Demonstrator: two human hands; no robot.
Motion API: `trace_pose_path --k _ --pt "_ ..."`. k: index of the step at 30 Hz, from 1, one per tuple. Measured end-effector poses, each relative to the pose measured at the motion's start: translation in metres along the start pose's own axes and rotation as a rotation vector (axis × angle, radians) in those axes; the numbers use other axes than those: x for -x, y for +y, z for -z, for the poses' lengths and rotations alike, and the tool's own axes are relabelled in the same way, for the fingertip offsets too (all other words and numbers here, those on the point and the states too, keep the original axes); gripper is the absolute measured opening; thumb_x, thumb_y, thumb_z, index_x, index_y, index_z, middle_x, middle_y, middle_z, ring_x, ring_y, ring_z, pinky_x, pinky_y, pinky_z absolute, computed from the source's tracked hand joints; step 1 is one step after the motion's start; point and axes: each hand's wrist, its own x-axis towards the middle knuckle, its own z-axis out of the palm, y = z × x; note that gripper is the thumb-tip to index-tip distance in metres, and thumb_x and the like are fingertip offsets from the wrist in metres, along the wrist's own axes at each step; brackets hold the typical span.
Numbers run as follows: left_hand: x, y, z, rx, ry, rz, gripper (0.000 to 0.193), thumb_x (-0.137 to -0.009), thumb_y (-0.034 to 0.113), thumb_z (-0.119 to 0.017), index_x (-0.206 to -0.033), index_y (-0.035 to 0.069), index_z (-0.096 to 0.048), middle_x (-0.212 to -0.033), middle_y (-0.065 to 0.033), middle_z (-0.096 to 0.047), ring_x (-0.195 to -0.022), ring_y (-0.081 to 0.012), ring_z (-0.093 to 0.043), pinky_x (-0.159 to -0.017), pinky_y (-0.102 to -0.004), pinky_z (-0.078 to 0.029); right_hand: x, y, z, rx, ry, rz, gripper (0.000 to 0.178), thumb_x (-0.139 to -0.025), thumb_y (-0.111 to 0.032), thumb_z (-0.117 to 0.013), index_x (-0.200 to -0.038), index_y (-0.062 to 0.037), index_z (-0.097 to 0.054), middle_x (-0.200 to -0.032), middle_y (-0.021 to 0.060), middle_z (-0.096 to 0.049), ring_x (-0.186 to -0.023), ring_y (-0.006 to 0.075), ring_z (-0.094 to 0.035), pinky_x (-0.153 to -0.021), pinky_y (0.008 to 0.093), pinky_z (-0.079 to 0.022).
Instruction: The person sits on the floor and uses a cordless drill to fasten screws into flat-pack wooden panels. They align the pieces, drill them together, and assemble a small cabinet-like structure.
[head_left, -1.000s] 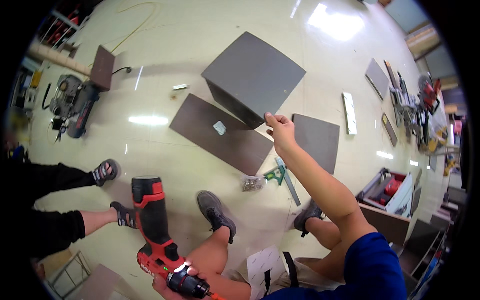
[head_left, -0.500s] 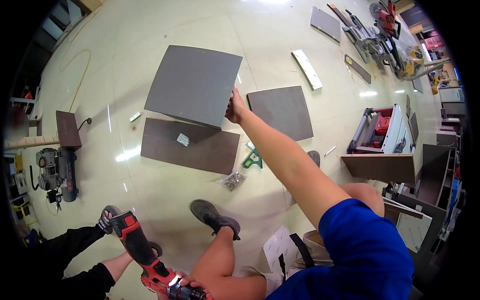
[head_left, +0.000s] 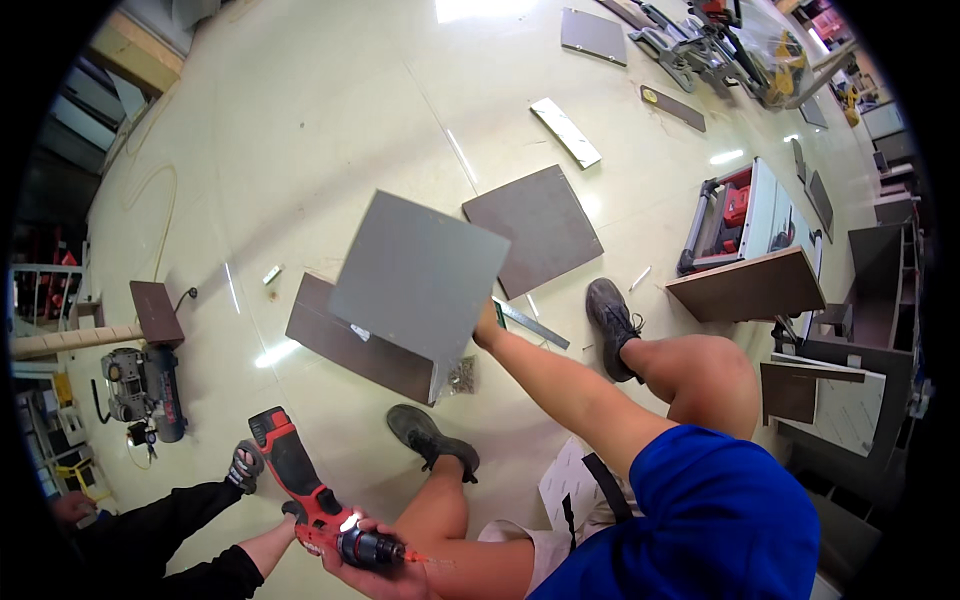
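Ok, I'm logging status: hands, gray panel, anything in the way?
Left hand holding drill. Right hand gripping gray panel at its edge. Brown panel and bag of small hardware partly hidden behind it in this view.

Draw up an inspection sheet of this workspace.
Surface: pale, glossy floor with light reflections.
Job's things: grey panel, partly covering brown board in view; red-and-black drill.
Clutter: bag of small parts, white strip, dark board.
Hands: left hand holds the drill; right hand holds the panel's edge, fingers mostly hidden.
Cables: yellowish line on floor, hose or cord unclear.
Surroundings: another person at lower left; compressor-like machine.
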Motion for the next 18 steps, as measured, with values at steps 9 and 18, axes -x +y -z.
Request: trace_pose_path --k 9,18 --pt "0.017 -0.034 0.007 -0.127 -0.077 -0.081 0.051 -0.092 0.038 -0.069 -0.123 0.003 -0.049 -0.109 -0.0155 -0.064 -0.088 -0.0261 -0.071 -0.076 -0.0374 -0.065 0.133 0.016 0.072 -0.546 0.260 -0.141 0.037 -0.102 -0.033 -0.052 -0.122 -0.0027 -0.058 -0.110 0.0099 -0.067 -0.098 0.0223 -0.067 -0.083 0.0355 -0.056" --pt "0.015 -0.058 0.016 -0.272 -0.089 0.055 0.059 -0.093 0.048 -0.063 -0.125 0.001 -0.048 -0.109 -0.0137 -0.064 -0.089 -0.0238 -0.070 -0.077 -0.0365 -0.064 0.070 -0.034 0.311 -0.044 0.453 -0.713 0.022 -0.095 -0.015 -0.046 -0.108 -0.0017 -0.058 -0.094 0.0147 -0.067 -0.075 0.0276 -0.070 -0.060 0.0406 -0.058"
